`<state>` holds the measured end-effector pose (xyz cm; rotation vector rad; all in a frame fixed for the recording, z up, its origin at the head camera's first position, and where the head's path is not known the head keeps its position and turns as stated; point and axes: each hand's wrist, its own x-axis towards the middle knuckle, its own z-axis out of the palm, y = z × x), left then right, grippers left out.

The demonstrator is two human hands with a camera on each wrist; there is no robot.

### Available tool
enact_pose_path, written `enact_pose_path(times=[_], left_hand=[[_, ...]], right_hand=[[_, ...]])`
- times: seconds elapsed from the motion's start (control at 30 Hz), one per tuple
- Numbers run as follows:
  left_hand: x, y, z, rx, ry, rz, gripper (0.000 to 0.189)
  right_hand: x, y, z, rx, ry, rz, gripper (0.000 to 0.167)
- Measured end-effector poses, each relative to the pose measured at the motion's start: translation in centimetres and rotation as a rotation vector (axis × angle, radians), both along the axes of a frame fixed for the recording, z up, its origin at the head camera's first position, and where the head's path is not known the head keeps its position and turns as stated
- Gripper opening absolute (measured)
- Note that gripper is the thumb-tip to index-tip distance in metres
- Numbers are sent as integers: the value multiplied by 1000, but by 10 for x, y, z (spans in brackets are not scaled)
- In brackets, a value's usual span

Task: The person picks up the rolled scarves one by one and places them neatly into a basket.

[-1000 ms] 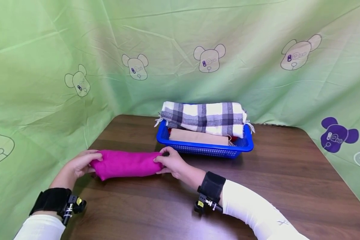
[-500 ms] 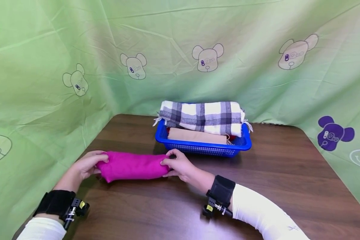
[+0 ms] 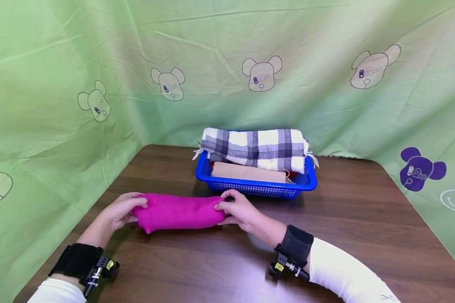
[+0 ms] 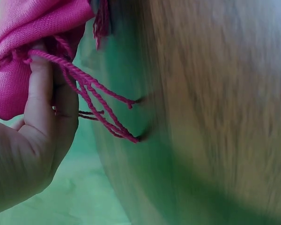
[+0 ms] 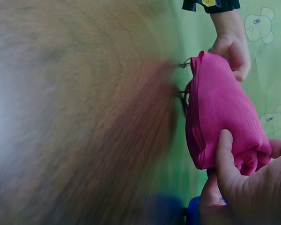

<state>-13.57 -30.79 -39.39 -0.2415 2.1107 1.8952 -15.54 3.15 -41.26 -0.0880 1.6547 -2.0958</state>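
A rolled magenta scarf [image 3: 180,212] is held lengthwise between both hands over the left part of the table. My left hand [image 3: 125,210] grips its left end, the thumb on top. Twisted fringe strands [image 4: 98,101] hang from that end in the left wrist view. My right hand [image 3: 240,210] pinches the right end, thumb [image 5: 226,152] on the near face and other fingers around the end. Layered folds of the scarf [image 5: 220,108] show in the right wrist view, with fringe dangling near the tabletop.
Behind the scarf stands a blue plastic basket [image 3: 258,189]. It holds a rolled beige scarf [image 3: 248,171], a black-and-white checked scarf [image 3: 255,147] on top, and something red beneath. A green curtain [image 3: 212,101] borders the wooden table [image 3: 356,219] at the back and sides.
Both hands have carried the magenta scarf to the right and slightly nearer, still gripping its two ends. The basket and its contents stay in place; the view shifts slightly.
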Motion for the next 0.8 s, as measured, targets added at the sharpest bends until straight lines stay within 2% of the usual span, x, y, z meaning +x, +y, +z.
enact_pose_path(times=[0.1, 0.2, 0.53, 0.8], left_hand=[[2, 10, 1, -7, -6, 11, 39], [4, 20, 2, -9, -8, 25, 40], [4, 45, 0, -2, -3, 8, 41], [5, 60, 0, 37, 2, -8, 41]], right_hand=[[0, 9, 0, 7, -2, 0, 33], [1, 19, -1, 13, -2, -4, 33], [8, 45, -1, 31, -11, -14, 33], [13, 63, 3, 25, 2, -2, 30]])
